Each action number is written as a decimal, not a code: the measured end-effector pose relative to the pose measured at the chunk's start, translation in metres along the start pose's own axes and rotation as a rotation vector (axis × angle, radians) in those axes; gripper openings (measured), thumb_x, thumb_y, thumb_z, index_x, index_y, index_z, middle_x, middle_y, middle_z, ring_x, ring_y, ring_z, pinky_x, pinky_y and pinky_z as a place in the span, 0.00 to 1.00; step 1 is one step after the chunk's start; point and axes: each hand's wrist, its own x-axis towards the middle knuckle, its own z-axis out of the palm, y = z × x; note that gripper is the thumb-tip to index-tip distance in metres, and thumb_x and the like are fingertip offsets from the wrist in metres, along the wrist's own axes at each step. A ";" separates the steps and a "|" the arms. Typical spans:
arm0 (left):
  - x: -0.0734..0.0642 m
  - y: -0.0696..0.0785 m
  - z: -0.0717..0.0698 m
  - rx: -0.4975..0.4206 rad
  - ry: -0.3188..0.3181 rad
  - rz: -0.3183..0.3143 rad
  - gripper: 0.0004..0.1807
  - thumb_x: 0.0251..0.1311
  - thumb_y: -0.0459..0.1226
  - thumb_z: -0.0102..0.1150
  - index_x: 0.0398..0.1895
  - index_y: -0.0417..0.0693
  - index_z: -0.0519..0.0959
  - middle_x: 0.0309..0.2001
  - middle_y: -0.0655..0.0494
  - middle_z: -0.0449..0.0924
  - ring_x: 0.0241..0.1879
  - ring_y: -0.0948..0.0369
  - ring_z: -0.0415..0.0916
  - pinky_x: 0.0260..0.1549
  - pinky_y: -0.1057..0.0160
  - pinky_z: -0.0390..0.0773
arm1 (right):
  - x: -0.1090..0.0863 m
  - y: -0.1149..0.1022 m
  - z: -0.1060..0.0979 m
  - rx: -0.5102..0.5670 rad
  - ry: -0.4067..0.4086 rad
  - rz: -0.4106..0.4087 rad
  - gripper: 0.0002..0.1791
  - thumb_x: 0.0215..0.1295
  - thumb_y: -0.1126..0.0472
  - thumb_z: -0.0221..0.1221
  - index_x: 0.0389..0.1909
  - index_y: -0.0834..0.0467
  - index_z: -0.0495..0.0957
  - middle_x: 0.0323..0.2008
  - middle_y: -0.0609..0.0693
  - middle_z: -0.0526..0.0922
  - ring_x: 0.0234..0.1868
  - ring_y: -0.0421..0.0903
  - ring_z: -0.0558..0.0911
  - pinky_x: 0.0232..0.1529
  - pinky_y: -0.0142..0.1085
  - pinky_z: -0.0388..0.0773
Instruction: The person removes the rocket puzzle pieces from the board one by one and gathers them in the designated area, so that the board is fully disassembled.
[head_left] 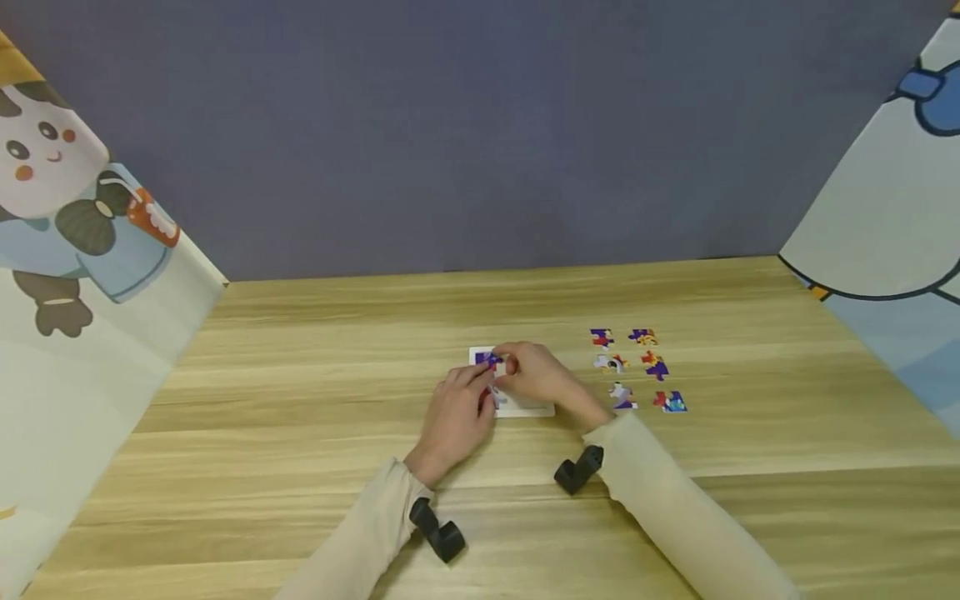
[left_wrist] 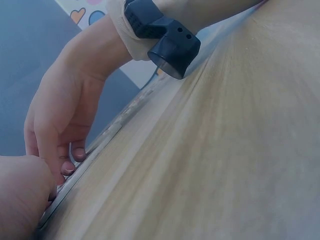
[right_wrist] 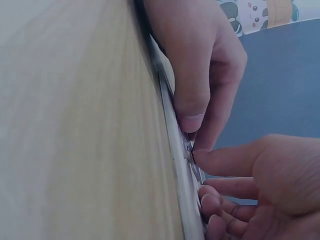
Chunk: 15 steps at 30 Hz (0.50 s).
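Note:
A white puzzle board (head_left: 525,411) lies on the table with purple jigsaw pieces (head_left: 482,358) along its left side. My left hand (head_left: 455,414) rests at the board's left part, its index finger reaching onto the pieces and its thumb bent at the lower edge. From the right, my right hand (head_left: 536,372) comes over the board, pinching a small puzzle piece (right_wrist: 195,171) between thumb and fingers, low against the board. Most of that piece is hidden by the fingers. In the left wrist view the right fingertips (left_wrist: 67,167) come down right at the board's surface.
Several loose jigsaw pieces (head_left: 654,365) lie in two columns to the right of the board, the lowest one (head_left: 622,396) close by the right wrist. A dark grey panel (head_left: 480,150) stands along the table's back edge, with cartoon-printed walls (head_left: 97,225) at both sides.

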 end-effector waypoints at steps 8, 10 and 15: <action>-0.002 0.001 -0.003 0.029 0.052 -0.005 0.12 0.58 0.35 0.58 0.42 0.39 0.84 0.51 0.47 0.81 0.52 0.51 0.77 0.54 0.53 0.75 | -0.001 0.003 0.002 0.040 -0.012 0.016 0.28 0.58 0.65 0.63 0.60 0.66 0.70 0.23 0.47 0.73 0.21 0.39 0.67 0.24 0.27 0.64; -0.003 0.002 -0.004 0.047 0.080 0.002 0.10 0.57 0.35 0.60 0.38 0.40 0.85 0.48 0.47 0.83 0.49 0.52 0.78 0.52 0.55 0.76 | -0.002 0.003 0.002 0.049 -0.010 0.011 0.28 0.58 0.65 0.63 0.60 0.66 0.70 0.22 0.47 0.73 0.21 0.39 0.66 0.24 0.28 0.63; -0.009 0.002 -0.005 0.033 0.101 0.008 0.08 0.56 0.35 0.62 0.36 0.41 0.86 0.45 0.48 0.84 0.47 0.52 0.79 0.49 0.56 0.79 | -0.002 0.003 0.002 0.066 -0.001 0.023 0.29 0.58 0.65 0.64 0.61 0.65 0.70 0.23 0.48 0.73 0.21 0.39 0.67 0.24 0.28 0.64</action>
